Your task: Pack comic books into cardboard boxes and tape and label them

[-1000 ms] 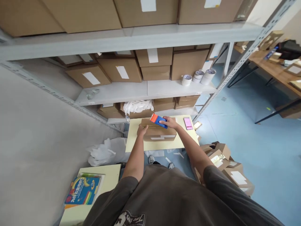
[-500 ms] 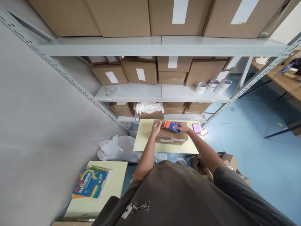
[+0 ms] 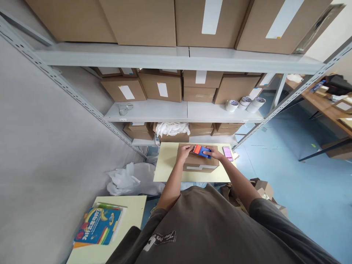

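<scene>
A cardboard box (image 3: 199,161) lies on the pale yellow tabletop (image 3: 165,161) in front of me, a whitish strip running along its near side. Over its top, my right hand (image 3: 213,152) grips a blue tape dispenser (image 3: 202,150) by the body; its orange-red end points left. My left hand (image 3: 184,152) is closed in a pinch close to that orange end, above the box's left part. Whatever sits between the left fingertips is too small to make out. A phone with a pink screen (image 3: 227,153) rests right of the box.
Behind the table, a metal rack (image 3: 154,110) holds cardboard boxes, tape rolls (image 3: 244,103), glasses (image 3: 125,109) and white cloth items (image 3: 172,128). Books (image 3: 100,225) lie on a side table at lower left. White bags (image 3: 123,179) and opened cartons (image 3: 265,189) are on the floor.
My left hand has shifted right, its fingers now at the dispenser's orange end. My right hand keeps its grip. The whole view has shifted slightly.
</scene>
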A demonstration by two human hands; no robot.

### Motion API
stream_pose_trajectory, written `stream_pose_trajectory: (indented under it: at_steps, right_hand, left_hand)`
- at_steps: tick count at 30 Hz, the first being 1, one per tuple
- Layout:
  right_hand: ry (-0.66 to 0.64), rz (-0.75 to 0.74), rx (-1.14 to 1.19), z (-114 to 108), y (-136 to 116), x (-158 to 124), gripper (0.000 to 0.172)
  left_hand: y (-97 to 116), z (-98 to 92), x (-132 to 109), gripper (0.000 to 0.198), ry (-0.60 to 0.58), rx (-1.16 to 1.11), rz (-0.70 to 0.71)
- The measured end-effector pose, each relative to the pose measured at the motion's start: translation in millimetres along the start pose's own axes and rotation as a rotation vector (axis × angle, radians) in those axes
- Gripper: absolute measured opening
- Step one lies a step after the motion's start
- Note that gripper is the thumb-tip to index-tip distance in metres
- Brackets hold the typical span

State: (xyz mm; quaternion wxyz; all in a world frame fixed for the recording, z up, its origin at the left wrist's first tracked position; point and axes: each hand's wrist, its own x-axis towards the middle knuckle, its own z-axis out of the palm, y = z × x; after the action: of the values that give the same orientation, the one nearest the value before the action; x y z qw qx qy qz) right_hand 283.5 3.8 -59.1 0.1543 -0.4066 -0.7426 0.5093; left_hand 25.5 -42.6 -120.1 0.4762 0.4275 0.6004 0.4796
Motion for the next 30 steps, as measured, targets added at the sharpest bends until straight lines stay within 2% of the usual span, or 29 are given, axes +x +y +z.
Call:
stream_pose_trajectory:
  at_steps: [3,6,9,12,17,19,22,26,30]
  right_hand:
    - [-0.006,0.03,-0.04,-1.9,-4.3,-0.2,0.064]
    - [-0.009,0.036,-0.061,-5.6,-7.4,1.5,0.064]
    - [0.008,0.049,-0.085,-14.5,-7.9,-1.2,0.063]
    - [0.017,0.084,-0.11,-29.4,-3.9,-10.2,0.065]
    - [0.004,0.164,-0.166,-52.2,6.6,-20.9,0.067]
    - [-0.009,0.162,-0.206,-53.9,7.0,-17.0,0.066]
    - [0.001,0.146,-0.293,-48.0,2.1,-3.4,0.064]
    - [0.005,0.167,-0.384,-37.3,-3.5,13.9,0.062]
    - [0.002,0.179,-0.426,-32.0,0.3,19.3,0.062]
  left_hand:
    - [6.3,3.2,-0.7,0.038,0.0,0.039,-0.009]
    - [12.1,3.8,-1.6,0.034,0.064,0.119,0.005]
    - [15.0,-8.2,-2.6,0.033,0.163,0.168,0.007]
    - [13.6,-38.5,-3.0,0.032,0.247,0.164,0.001]
    - [0.3,-105.2,-5.3,0.029,0.397,0.137,-0.088]
    - [-7.3,-125.6,-7.1,0.026,0.439,0.129,-0.128]
    - [-18.0,-143.9,-8.5,0.025,0.477,0.129,-0.188]
    - [-30.9,-150.2,-6.4,0.023,0.454,0.08,-0.301]
    - [-46.2,-134.5,-4.7,0.024,0.384,0.05,-0.389]
